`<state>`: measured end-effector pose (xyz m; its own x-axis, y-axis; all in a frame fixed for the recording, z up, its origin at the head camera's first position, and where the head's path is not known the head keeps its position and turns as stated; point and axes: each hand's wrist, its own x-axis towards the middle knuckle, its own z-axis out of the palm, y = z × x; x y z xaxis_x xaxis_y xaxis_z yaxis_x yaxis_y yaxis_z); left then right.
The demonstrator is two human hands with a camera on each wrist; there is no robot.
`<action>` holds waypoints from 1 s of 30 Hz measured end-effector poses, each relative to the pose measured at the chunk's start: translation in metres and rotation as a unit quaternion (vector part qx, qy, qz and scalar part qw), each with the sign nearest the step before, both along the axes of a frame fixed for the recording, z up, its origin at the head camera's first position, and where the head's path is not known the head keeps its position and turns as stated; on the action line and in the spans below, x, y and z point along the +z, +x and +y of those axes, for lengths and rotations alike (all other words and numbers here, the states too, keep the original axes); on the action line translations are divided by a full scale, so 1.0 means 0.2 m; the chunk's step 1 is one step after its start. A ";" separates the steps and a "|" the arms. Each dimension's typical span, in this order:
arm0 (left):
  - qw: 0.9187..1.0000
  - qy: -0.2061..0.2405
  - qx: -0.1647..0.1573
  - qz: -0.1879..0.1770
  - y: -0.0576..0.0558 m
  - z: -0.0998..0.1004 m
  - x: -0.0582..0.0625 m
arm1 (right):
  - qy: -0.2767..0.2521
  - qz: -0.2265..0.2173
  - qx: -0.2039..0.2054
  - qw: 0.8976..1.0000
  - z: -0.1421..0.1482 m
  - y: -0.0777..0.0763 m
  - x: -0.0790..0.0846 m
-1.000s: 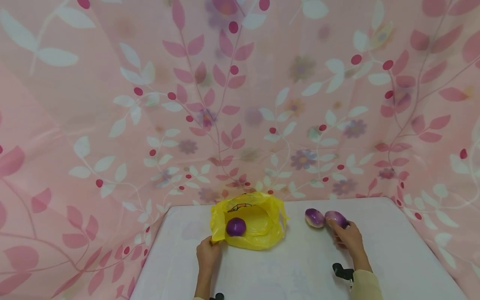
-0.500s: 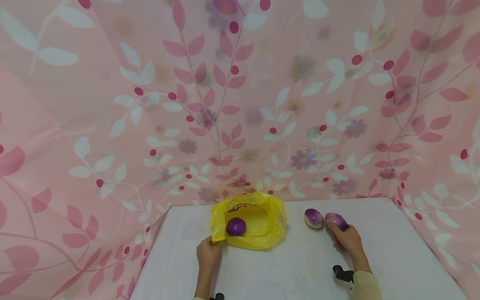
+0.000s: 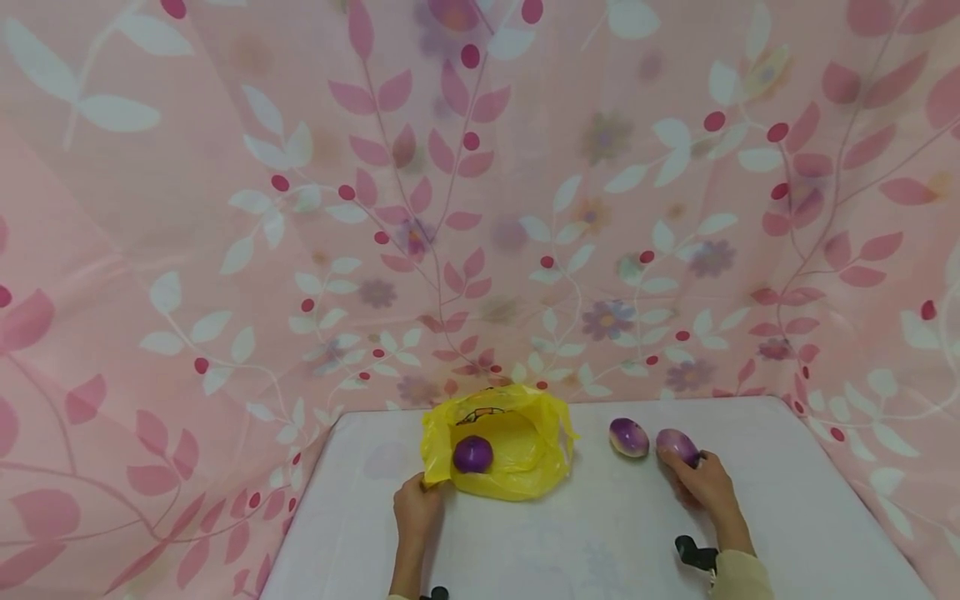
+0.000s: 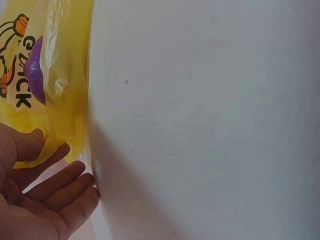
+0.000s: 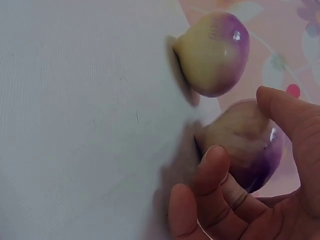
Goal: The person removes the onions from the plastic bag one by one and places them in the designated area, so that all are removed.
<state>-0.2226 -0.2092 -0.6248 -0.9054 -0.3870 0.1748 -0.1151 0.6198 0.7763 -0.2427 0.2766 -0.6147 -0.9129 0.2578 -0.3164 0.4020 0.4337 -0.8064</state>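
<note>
My left hand (image 3: 415, 508) pinches the near left edge of a yellow plastic bag (image 3: 525, 486) between thumb and forefinger; its other fingers extend loosely in the left wrist view. The bag's mouth gapes toward me, and a round, dark purple vegetable (image 3: 472, 455) lies inside. To the right, my right hand (image 3: 705, 483) holds a purple-and-cream turnip (image 3: 676, 445), thumb on one side and fingers on the other. In the right wrist view, this turnip (image 5: 240, 137) has its pointed tip close to the tabletop. A second turnip (image 3: 628, 437) lies just left of it, apart.
The white tabletop (image 3: 540, 550) reaches back to a pink curtain (image 3: 495, 208) printed with leaves and flowers. A dark wrist mount (image 3: 694, 553) sits on the right forearm, and another (image 3: 438, 593) shows by the left one.
My right hand has shifted slightly right and toward me with the turnip, so the gap to the second turnip is a little wider. The left hand and bag stay in place.
</note>
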 end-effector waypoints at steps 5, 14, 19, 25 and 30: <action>1.000 0.004 0.003 -0.005 0.00 0.00 0.00 | 0.009 -0.003 0.004 1.000 0.01 0.01 0.03; 1.000 -0.004 -0.002 0.001 0.01 0.01 0.00 | 0.019 0.004 0.012 1.000 0.02 0.05 0.09; 1.000 -0.007 0.002 -0.002 0.01 0.00 0.00 | 0.022 0.028 0.020 0.999 0.00 0.08 0.13; 1.000 0.000 -0.002 -0.007 0.00 0.00 -0.01 | 0.014 0.064 0.042 0.997 -0.05 0.12 0.18; 1.000 -0.001 -0.004 -0.004 0.00 0.00 -0.01 | 0.011 0.083 0.049 0.995 -0.10 0.14 0.19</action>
<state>-0.2226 -0.2089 -0.6275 -0.9097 -0.3801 0.1676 -0.1170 0.6216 0.7745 -0.2155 0.2562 -0.5764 -0.9733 0.1706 -0.1534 0.2183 0.4832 -0.8479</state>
